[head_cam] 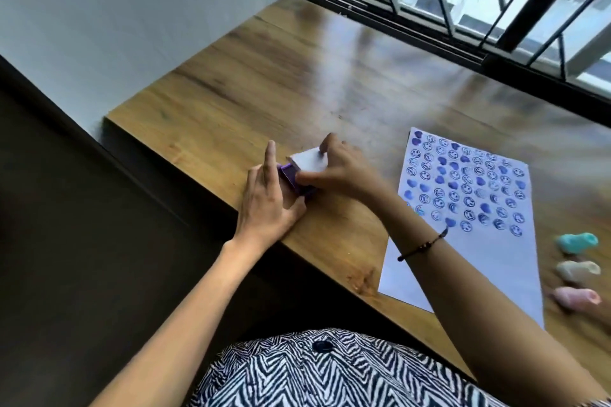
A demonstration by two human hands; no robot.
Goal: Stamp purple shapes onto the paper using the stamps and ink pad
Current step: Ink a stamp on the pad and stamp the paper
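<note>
A small purple ink pad (291, 180) sits near the table's left front edge, its white lid (309, 160) partly over it. My left hand (267, 198) steadies the pad's near side, index finger stretched up. My right hand (340, 170) pinches the white lid from the right. To the right lies the white paper (489, 261), its upper half covered with several rows of purple smiley faces and hearts. Three stamps lie right of the paper: teal (577, 242), cream (577, 269) and pink (577, 298).
The wooden table (281, 76) runs back to a window with black grilles (496, 10). A white wall (115, 10) stands at the left. The table's left edge drops to a dark floor (82, 241). My zebra-patterned top (314, 373) shows at the bottom.
</note>
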